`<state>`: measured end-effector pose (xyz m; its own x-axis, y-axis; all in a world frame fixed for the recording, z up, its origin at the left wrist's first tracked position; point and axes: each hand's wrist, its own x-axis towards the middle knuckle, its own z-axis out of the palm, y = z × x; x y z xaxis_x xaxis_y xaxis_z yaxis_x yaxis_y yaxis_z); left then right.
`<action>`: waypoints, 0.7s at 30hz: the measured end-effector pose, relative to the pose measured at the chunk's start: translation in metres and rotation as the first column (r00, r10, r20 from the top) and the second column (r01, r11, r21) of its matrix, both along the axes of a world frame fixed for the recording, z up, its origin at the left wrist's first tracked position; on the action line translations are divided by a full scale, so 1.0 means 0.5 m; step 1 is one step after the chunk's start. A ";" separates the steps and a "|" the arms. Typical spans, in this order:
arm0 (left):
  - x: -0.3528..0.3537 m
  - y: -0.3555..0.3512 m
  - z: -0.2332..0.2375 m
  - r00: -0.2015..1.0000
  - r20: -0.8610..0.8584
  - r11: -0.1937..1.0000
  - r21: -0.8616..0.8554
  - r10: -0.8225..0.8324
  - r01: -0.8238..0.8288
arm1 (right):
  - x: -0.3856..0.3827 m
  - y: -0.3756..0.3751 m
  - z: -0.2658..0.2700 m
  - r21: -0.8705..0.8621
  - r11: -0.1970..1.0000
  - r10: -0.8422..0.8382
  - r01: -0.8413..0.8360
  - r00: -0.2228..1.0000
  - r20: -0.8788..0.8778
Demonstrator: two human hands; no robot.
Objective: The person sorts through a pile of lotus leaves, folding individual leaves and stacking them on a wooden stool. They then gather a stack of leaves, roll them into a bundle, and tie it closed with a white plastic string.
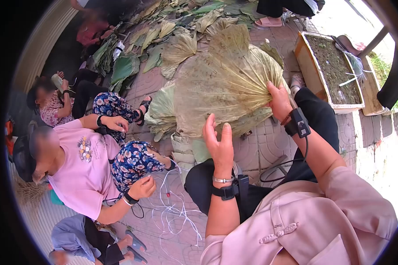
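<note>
My right hand [279, 101] grips the gathered stem end of a large dried, yellow-brown leaf [221, 84], which fans out to the left in front of me. Below the leaf's lower edge, my left hand [219, 143] is raised with its fingers apart and nothing in it. Greener folded leaves [163, 110] lie behind the large leaf on its left. Part of another leaf shows under its lower right edge. Both my wrists wear black straps with small devices.
A co-worker in a pink shirt [82, 163] sits at the left, near white strings [172, 212] on the paving. More people sit farther back. Piled leaves [181, 46] cover the ground ahead. A soil-filled box [333, 70] stands at the right.
</note>
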<state>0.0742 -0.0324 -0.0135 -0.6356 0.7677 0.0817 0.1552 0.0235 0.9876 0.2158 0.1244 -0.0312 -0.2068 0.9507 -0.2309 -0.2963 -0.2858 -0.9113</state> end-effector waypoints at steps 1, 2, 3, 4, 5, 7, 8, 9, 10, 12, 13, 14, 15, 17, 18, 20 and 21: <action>0.010 0.007 -0.002 0.996 -0.087 0.999 -0.035 -0.012 0.009 | 0.020 0.010 -0.015 -0.054 0.998 -0.044 0.045 0.999 0.023; 0.021 0.017 -0.008 0.997 -0.079 1.000 -0.023 -0.021 0.019 | 0.042 0.020 -0.035 -0.079 0.996 -0.035 0.043 0.995 0.096; 0.028 0.026 -0.018 0.978 -0.199 0.997 -0.062 -0.055 0.043 | 0.057 0.026 -0.056 -0.136 0.986 -0.078 0.098 0.987 0.143; 0.037 0.037 -0.027 0.945 -0.317 0.993 -0.100 -0.087 0.058 | 0.072 0.029 -0.076 -0.136 0.986 -0.071 0.095 0.983 0.167; 0.045 0.048 -0.034 0.946 -0.313 0.994 -0.090 -0.084 0.058 | 0.084 0.029 -0.088 -0.141 0.986 -0.061 0.088 0.980 0.188; 0.058 0.063 -0.048 0.871 -0.466 0.979 -0.193 -0.153 0.068 | 0.094 0.028 -0.093 -0.135 0.989 -0.041 0.068 0.980 0.194; 0.065 0.073 -0.055 0.868 -0.466 0.974 -0.212 -0.172 0.079 | 0.096 0.026 -0.088 -0.129 0.991 -0.021 0.044 0.985 0.173; 0.073 0.081 -0.062 0.868 -0.467 0.974 -0.213 -0.169 0.075 | 0.097 0.024 -0.084 -0.125 0.992 0.000 0.019 0.988 0.153; 0.082 0.092 -0.062 0.825 -0.534 0.967 -0.249 -0.185 0.055 | 0.096 0.024 -0.079 -0.128 0.992 0.003 0.018 0.987 0.159; 0.097 0.109 -0.067 0.777 -0.578 0.940 -0.336 -0.251 0.055 | 0.101 0.029 -0.086 -0.124 0.992 0.060 -0.038 0.982 0.178; 0.106 0.118 -0.073 0.776 -0.579 0.939 -0.339 -0.252 0.053 | 0.103 0.033 -0.090 -0.119 0.989 0.110 -0.088 0.975 0.195; 0.117 0.126 -0.080 0.755 -0.586 0.912 -0.408 -0.295 0.040 | 0.103 0.036 -0.096 -0.108 0.989 0.119 -0.098 0.970 0.212; 0.125 0.132 -0.088 0.733 -0.590 0.880 -0.474 -0.339 0.026 | 0.106 0.039 -0.101 -0.114 0.989 0.120 -0.098 0.971 0.208; 0.135 0.143 -0.102 0.729 -0.567 0.846 -0.532 -0.383 0.030 | 0.107 0.045 -0.084 -0.187 0.962 0.247 -0.198 0.922 0.297; 0.142 0.147 -0.109 0.726 -0.553 0.818 -0.575 -0.409 0.023 | 0.107 0.045 -0.076 -0.204 0.957 0.263 -0.204 0.907 0.328; 0.146 0.151 -0.122 0.717 -0.539 0.780 -0.626 -0.442 0.010 | 0.113 0.047 -0.078 -0.234 0.951 0.264 -0.202 0.924 0.277; 0.146 0.152 -0.128 0.694 -0.543 0.763 -0.647 -0.473 0.014 | 0.117 0.047 -0.080 -0.258 0.945 0.264 -0.201 0.935 0.236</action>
<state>0.1475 0.0438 -0.0775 -0.3718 0.9220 -0.1078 0.8186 0.3804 0.4303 0.2744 0.1480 -0.0712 -0.3174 0.7992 -0.5105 0.0456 -0.5248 -0.8500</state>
